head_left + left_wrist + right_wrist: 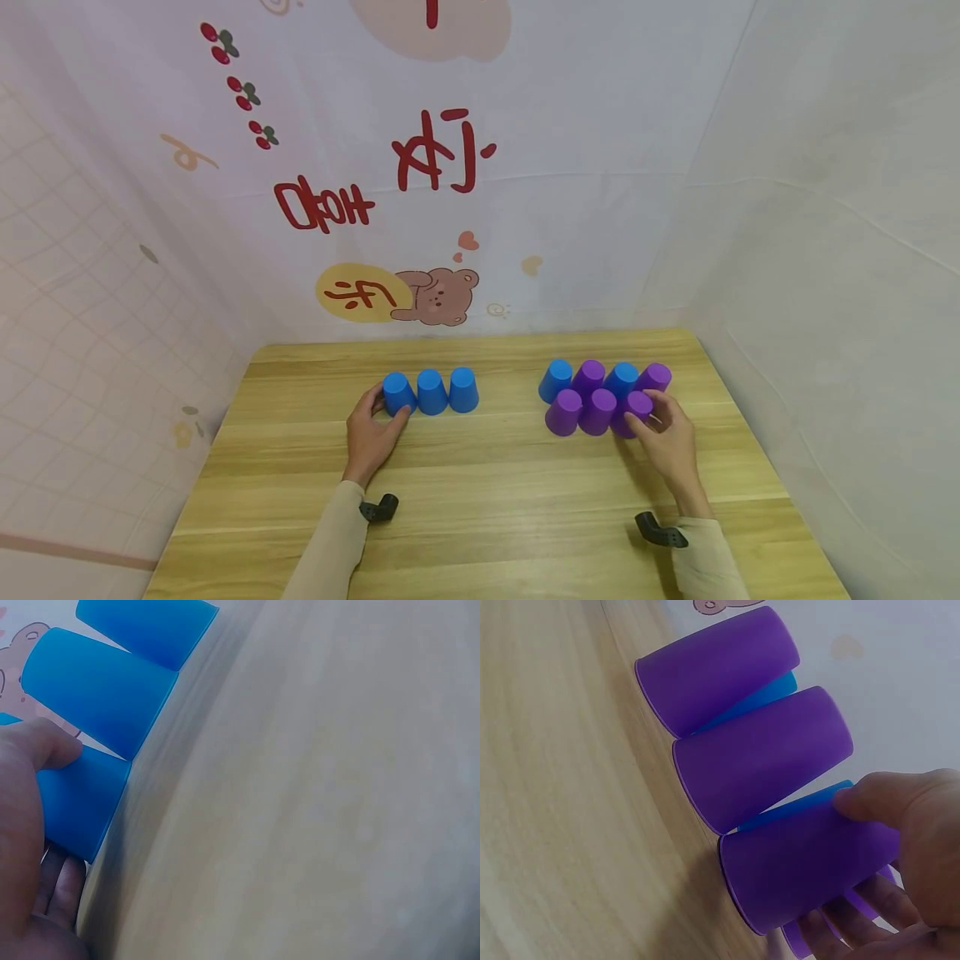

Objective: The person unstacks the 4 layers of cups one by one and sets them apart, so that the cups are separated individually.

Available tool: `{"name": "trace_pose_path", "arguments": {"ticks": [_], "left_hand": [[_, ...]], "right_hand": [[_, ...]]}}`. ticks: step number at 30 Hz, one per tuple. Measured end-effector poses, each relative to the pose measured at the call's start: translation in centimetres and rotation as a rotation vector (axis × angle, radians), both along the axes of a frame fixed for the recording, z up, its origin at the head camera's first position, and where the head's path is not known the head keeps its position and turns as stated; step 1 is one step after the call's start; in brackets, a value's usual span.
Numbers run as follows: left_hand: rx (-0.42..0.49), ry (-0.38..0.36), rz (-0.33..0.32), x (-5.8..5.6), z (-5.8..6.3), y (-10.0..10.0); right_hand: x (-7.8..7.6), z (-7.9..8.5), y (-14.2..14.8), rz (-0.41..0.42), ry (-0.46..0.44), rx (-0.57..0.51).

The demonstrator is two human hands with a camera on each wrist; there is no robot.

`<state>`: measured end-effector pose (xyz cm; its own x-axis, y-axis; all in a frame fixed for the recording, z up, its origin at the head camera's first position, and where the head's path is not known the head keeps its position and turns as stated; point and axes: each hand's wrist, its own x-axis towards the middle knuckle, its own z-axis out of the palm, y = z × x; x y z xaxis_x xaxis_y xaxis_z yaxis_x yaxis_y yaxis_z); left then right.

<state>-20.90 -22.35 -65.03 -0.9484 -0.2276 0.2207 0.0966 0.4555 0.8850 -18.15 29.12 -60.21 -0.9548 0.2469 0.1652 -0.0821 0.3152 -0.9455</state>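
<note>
At the desk point(480, 500)'s eleven o'clock, the left hand point(371, 437) had its fingers around the leftmost blue cup point(396, 393) of three; at one o'clock, the right hand point(671, 437) gripped the front row's rightmost purple cup point(637, 407). Arranging looked partway: two blue cups point(557, 382) stood among purple ones point(598, 412), which the right wrist view mostly hid behind the front row.

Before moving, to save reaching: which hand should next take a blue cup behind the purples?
Likely the right hand: it's nearer, though gripping a purple cup; the left hand grips another blue cup.
</note>
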Motion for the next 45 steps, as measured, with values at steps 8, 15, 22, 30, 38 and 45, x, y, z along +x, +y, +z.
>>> {"name": "trace_pose_path", "arguments": {"ticks": [8, 15, 22, 30, 38, 45], "left_hand": [[0.0, -0.002, -0.001, 0.0, 0.1, 0.0], [0.021, -0.029, -0.013, 0.1, 0.3, -0.1], [0.016, -0.027, -0.004, 0.0, 0.3, -0.1], [-0.002, -0.01, 0.004, 0.0, 0.2, 0.0], [-0.006, 0.003, 0.002, 0.0, 0.1, 0.1], [0.01, -0.027, -0.007, 0.1, 0.2, -0.1]], "right_hand": [[-0.1, -0.3, 0.2, 0.019, 0.001, 0.013], [0.0, -0.6, 0.1, 0.006, -0.003, 0.034], [0.0, -0.5, 0.2, 0.011, -0.033, 0.019], [0.2, -0.4, 0.3, 0.054, -0.054, -0.032], [0.7, 0.3, 0.3, 0.077, -0.062, 0.033], [1.2, 1.9, -0.1, 0.052, -0.011, 0.125]]}}
